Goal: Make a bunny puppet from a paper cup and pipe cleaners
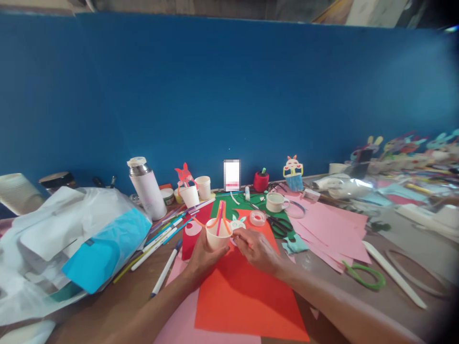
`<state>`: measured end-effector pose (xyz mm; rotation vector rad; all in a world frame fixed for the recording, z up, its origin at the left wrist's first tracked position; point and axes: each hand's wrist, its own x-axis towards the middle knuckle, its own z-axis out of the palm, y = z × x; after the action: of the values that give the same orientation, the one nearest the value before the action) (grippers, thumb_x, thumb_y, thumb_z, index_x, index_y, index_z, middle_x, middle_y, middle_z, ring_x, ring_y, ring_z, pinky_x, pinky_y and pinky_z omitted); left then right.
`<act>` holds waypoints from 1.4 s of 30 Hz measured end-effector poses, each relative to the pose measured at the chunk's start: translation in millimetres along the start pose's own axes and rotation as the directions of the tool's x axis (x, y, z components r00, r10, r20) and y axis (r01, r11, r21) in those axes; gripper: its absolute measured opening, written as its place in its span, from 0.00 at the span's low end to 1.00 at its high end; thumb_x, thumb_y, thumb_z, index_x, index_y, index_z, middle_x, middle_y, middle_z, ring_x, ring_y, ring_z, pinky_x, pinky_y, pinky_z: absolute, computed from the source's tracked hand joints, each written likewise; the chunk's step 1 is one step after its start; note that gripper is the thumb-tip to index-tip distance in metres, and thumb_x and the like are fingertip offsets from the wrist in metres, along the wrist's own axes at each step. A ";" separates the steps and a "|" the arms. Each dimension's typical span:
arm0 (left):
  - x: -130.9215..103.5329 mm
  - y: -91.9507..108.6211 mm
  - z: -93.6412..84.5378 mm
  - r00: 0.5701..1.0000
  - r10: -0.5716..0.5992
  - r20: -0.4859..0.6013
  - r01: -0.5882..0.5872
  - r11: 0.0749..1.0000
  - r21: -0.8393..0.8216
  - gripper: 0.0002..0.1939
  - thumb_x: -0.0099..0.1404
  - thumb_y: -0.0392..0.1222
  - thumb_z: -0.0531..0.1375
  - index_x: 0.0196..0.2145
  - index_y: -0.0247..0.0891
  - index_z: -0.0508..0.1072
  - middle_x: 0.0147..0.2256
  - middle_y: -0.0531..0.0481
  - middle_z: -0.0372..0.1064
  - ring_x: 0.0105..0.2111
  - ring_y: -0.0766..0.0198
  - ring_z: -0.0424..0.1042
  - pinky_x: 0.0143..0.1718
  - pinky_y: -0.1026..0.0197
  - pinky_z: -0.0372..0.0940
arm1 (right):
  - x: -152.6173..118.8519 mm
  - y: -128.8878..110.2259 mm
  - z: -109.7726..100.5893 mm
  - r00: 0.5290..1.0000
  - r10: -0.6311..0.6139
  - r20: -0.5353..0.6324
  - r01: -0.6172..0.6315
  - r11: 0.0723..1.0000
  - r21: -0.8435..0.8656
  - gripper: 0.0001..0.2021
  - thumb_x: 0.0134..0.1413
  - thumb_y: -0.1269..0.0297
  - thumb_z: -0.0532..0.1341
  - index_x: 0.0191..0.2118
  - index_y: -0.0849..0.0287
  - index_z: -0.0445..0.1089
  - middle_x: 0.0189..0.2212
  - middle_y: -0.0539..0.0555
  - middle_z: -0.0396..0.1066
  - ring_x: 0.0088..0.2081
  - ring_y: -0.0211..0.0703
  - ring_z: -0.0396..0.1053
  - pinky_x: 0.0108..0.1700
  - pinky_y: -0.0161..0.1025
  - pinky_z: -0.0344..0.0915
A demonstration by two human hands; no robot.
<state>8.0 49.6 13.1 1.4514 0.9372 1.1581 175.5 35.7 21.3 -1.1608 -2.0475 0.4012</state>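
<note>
My left hand [207, 254] is wrapped round a white paper cup [216, 240], tilted a little towards me above the orange paper. Orange and purple strips [222, 217], perhaps straws or pipe cleaners, stand up out of it, and one orange end sticks out to the left. Against the cup's right rim, my right hand [254, 248] has its fingers pinched together; what they hold, if anything, is too small to tell. Just behind that hand lies a white paper bunny-like cutout [238, 221], partly covered. A roll of clear tape [257, 218] rests beyond it.
Orange paper [251, 301] lies under my hands. Markers [167, 270] and a plastic bag [107, 229] are at left, near a white thermos [147, 191]. Black-handled scissors [281, 224], pink sheets [326, 229] and green scissors [366, 276] are at right. A blue partition [229, 86] closes the back.
</note>
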 end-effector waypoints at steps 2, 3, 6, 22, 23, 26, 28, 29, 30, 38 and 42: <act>0.1 1.7 -0.3 1.000 -0.014 0.028 0.014 1.000 -0.012 0.28 0.50 0.41 0.62 0.48 0.36 0.60 0.44 0.42 0.68 0.42 0.55 0.68 0.41 0.59 0.63 | 0.7 -0.7 -2.2 1.000 0.002 0.024 -0.002 1.000 -0.011 0.10 0.57 0.67 0.47 0.33 0.57 0.64 0.24 0.50 0.65 0.26 0.38 0.61 0.27 0.33 0.53; 0.1 2.4 -0.5 0.999 -0.023 0.039 0.023 1.000 -0.019 0.29 0.50 0.41 0.63 0.49 0.36 0.59 0.45 0.42 0.67 0.42 0.55 0.68 0.41 0.59 0.63 | 1.2 -1.2 -3.3 0.999 0.005 0.033 -0.005 1.000 -0.011 0.10 0.57 0.67 0.46 0.33 0.57 0.64 0.24 0.50 0.65 0.25 0.37 0.61 0.27 0.33 0.53; -0.5 2.3 -1.9 0.997 -0.041 0.061 0.043 0.998 -0.035 0.30 0.50 0.41 0.62 0.50 0.36 0.57 0.46 0.41 0.66 0.43 0.54 0.67 0.41 0.58 0.63 | 3.4 -1.6 -5.8 0.999 0.010 0.033 -0.010 1.000 0.009 0.10 0.57 0.67 0.47 0.32 0.57 0.63 0.22 0.49 0.64 0.25 0.37 0.60 0.27 0.32 0.53; 8.0 -4.1 -8.5 0.991 -0.064 -0.114 0.078 0.990 0.116 0.30 0.46 0.44 0.64 0.46 0.34 0.60 0.41 0.42 0.68 0.40 0.52 0.69 0.37 0.57 0.64 | 11.2 17.2 -5.6 0.957 0.182 -0.225 -0.120 0.957 0.265 0.12 0.53 0.61 0.54 0.41 0.57 0.68 0.35 0.53 0.70 0.36 0.40 0.66 0.39 0.36 0.61; 7.0 -3.6 -7.0 0.992 -0.062 -0.111 0.076 0.989 0.130 0.30 0.46 0.44 0.64 0.46 0.34 0.59 0.41 0.42 0.68 0.41 0.52 0.68 0.37 0.56 0.64 | 12.4 16.5 -6.8 0.952 0.204 -0.227 -0.134 0.947 0.291 0.11 0.53 0.62 0.53 0.40 0.57 0.69 0.34 0.53 0.70 0.36 0.40 0.66 0.38 0.36 0.62; 4.8 -4.0 -2.9 0.994 -0.051 -0.097 0.068 0.981 0.180 0.31 0.45 0.43 0.63 0.47 0.33 0.59 0.43 0.41 0.67 0.42 0.51 0.67 0.38 0.56 0.64 | 16.1 13.9 -9.8 0.946 0.257 -0.198 -0.168 0.910 0.380 0.12 0.53 0.63 0.53 0.39 0.57 0.70 0.34 0.53 0.71 0.36 0.41 0.67 0.37 0.36 0.62; 4.1 -5.4 -0.8 0.996 -0.049 -0.081 0.064 0.978 0.197 0.32 0.45 0.42 0.63 0.48 0.34 0.59 0.43 0.41 0.67 0.42 0.51 0.67 0.39 0.55 0.64 | 17.9 11.8 -10.4 0.953 0.242 -0.180 -0.151 0.899 0.411 0.11 0.52 0.62 0.54 0.39 0.57 0.70 0.37 0.53 0.71 0.39 0.42 0.67 0.40 0.37 0.62; 3.9 -6.4 -0.1 0.997 -0.040 -0.060 0.051 0.979 0.196 0.32 0.45 0.41 0.63 0.48 0.34 0.59 0.43 0.41 0.67 0.42 0.51 0.67 0.39 0.55 0.63 | 18.5 10.6 -10.0 0.959 0.221 -0.178 -0.133 0.904 0.406 0.11 0.51 0.62 0.55 0.40 0.57 0.70 0.38 0.54 0.71 0.40 0.43 0.66 0.41 0.38 0.61; 3.7 -7.4 0.4 0.999 -0.019 -0.035 0.026 0.981 0.192 0.32 0.45 0.40 0.63 0.48 0.34 0.59 0.43 0.40 0.67 0.42 0.51 0.67 0.40 0.54 0.63 | 18.9 9.5 -9.1 0.962 0.200 -0.184 -0.115 0.913 0.391 0.11 0.50 0.62 0.57 0.40 0.57 0.70 0.38 0.54 0.70 0.41 0.43 0.66 0.43 0.39 0.60; 2.2 -9.4 -0.9 0.994 0.016 0.112 -0.031 0.991 0.128 0.35 0.39 0.36 0.66 0.48 0.36 0.66 0.46 0.41 0.66 0.48 0.46 0.63 0.46 0.53 0.60 | 19.5 3.7 -2.4 0.961 0.199 -0.193 -0.120 0.926 0.357 0.10 0.50 0.61 0.57 0.25 0.61 0.70 0.23 0.48 0.66 0.28 0.36 0.63 0.30 0.32 0.57; -1.0 0.4 1.4 0.990 -0.019 0.142 0.004 0.995 0.104 0.29 0.44 0.38 0.64 0.46 0.36 0.68 0.44 0.43 0.69 0.45 0.48 0.66 0.43 0.55 0.62 | 20.1 2.7 -3.9 0.965 0.228 -0.132 -0.153 0.894 0.421 0.10 0.51 0.61 0.55 0.28 0.61 0.71 0.23 0.48 0.65 0.26 0.35 0.62 0.27 0.31 0.56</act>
<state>9.1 48.2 13.3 1.5882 0.9156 0.9957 173.6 53.7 31.3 -1.0939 -1.5987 0.7559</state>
